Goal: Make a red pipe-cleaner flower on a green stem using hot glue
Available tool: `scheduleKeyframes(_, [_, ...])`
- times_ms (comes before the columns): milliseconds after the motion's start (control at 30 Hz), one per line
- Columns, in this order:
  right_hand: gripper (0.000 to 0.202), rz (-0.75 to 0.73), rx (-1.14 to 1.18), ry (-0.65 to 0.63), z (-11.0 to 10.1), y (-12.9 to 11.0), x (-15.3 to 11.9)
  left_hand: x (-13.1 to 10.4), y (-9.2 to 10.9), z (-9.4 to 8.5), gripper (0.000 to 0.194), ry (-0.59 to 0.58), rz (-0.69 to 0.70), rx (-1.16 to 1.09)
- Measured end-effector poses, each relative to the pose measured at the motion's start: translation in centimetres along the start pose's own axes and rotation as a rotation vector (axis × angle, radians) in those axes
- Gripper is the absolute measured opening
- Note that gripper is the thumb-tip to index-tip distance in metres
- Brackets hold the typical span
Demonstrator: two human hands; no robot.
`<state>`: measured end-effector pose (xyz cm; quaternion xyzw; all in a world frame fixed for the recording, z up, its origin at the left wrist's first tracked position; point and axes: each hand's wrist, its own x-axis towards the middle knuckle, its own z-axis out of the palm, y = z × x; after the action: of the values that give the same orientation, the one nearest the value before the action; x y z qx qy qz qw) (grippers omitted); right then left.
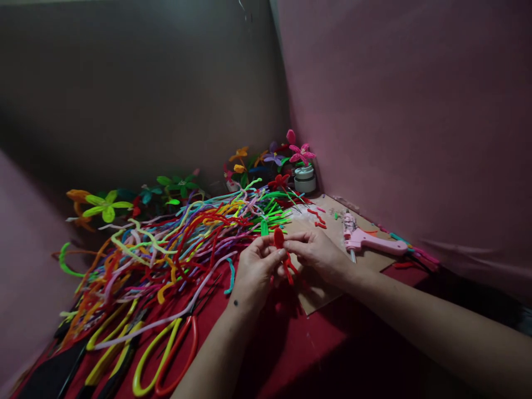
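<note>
My left hand [260, 269] pinches a red pipe cleaner piece [279, 238], shaped into a small oval loop at its top. Thin red ends hang down below the fingers. From the other side, my right hand [318, 252] grips the same piece with thumb and forefinger. Parts of it are hidden behind the fingers. Just behind my left hand stands a green pipe cleaner shape [264, 227]. Under both hands lies a sheet of brown cardboard [322, 296] on a dark red cloth [266, 343].
A heap of coloured pipe cleaners [166, 238] spreads to the left. Scissors [166, 354] and yellow-handled pliers [120, 354] lie in front of it. A pink glue gun [369, 244] rests on the right. Pipe cleaner flowers [302, 153] stand along the back, near a white-lidded jar [305, 180].
</note>
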<state>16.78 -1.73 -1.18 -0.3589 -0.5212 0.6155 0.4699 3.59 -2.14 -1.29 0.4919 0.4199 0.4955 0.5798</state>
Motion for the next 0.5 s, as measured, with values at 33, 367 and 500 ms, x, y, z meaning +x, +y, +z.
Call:
scheduleKeyframes(33, [0.018,-0.019,-0.031,0.022,0.1,0.0,0.0,0.0,-0.1,0.1,0.033,0.024,0.021,0.034])
scheduleKeyframes(367, [0.023,-0.428,-0.763,0.219,-0.6,1.0,0.0,0.1,-0.7,0.5,0.026,0.097,0.133,0.210])
scheduleKeyframes(500, [0.020,-0.497,-0.723,0.329,-2.0,0.2,-0.5,0.1,-0.2,0.0,0.028,0.064,0.038,0.142])
